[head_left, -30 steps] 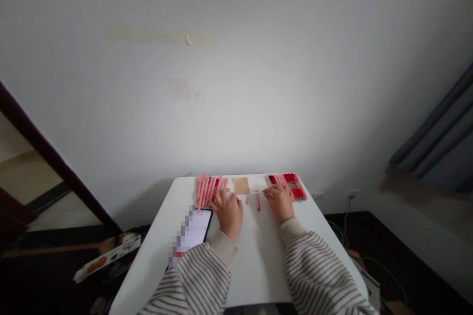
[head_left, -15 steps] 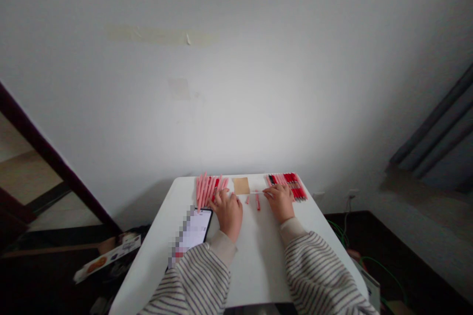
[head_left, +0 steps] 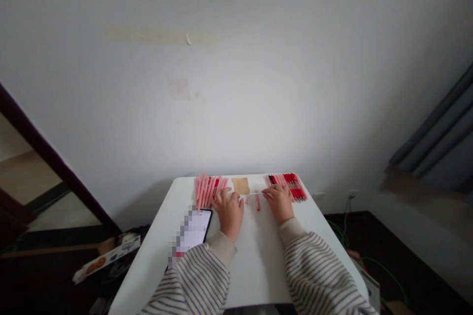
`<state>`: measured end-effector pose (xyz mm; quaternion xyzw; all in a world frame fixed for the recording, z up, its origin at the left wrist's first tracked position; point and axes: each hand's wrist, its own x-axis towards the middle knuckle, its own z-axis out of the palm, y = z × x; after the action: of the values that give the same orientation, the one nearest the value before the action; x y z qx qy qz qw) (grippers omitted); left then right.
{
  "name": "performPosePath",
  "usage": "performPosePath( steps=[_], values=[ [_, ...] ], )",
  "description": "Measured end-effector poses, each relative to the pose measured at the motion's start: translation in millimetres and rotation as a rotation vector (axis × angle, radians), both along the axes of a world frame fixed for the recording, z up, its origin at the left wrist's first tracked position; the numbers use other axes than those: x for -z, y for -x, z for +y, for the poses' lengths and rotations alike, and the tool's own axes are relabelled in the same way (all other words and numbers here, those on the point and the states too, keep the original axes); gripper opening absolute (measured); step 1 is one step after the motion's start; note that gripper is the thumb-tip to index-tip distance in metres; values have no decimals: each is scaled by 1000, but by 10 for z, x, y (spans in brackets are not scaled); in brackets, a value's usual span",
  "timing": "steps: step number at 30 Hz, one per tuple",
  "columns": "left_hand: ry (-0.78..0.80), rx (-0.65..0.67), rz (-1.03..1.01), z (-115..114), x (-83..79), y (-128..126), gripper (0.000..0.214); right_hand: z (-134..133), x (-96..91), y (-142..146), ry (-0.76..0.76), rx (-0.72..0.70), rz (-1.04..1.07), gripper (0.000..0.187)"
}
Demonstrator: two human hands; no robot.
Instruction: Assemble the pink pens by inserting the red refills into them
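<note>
My right hand (head_left: 279, 203) pinches one end of a thin, pale rod (head_left: 254, 193), which looks like a pen refill and points left across the table. My left hand (head_left: 229, 211) is palm down on the white table (head_left: 254, 256), fingers bent and spread apart; what lies beneath the fingertips is hidden. Between the hands lie a short pink pen barrel (head_left: 257, 202) and a smaller pink piece (head_left: 247, 200). A row of pink and red pens (head_left: 207, 191) sits just beyond my left hand. Another row of pens (head_left: 295, 187), with grey tips, borders my right hand.
A square of tan paper (head_left: 241, 186) lies at the back middle of the table. The phone (head_left: 197, 229), its screen lit, is left of my left forearm. A wall (head_left: 236, 108) stands behind the table, with cables (head_left: 342, 236) on the floor at right.
My left hand has shifted very slightly to the right. The right hand and the thin rod have moved slightly left; the rows of pens stay in place.
</note>
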<state>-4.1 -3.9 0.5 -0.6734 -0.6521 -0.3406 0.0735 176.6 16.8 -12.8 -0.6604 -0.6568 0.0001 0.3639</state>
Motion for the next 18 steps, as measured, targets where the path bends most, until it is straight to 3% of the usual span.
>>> performPosePath(
  steps=[5,18],
  values=[
    [-21,108,-62,28,24,-12,16,-16,-4,27,-29,-69,-37,11],
    [-24,168,-84,36,26,-22,11,-44,-12,72,-40,-151,-52,12]
  ],
)
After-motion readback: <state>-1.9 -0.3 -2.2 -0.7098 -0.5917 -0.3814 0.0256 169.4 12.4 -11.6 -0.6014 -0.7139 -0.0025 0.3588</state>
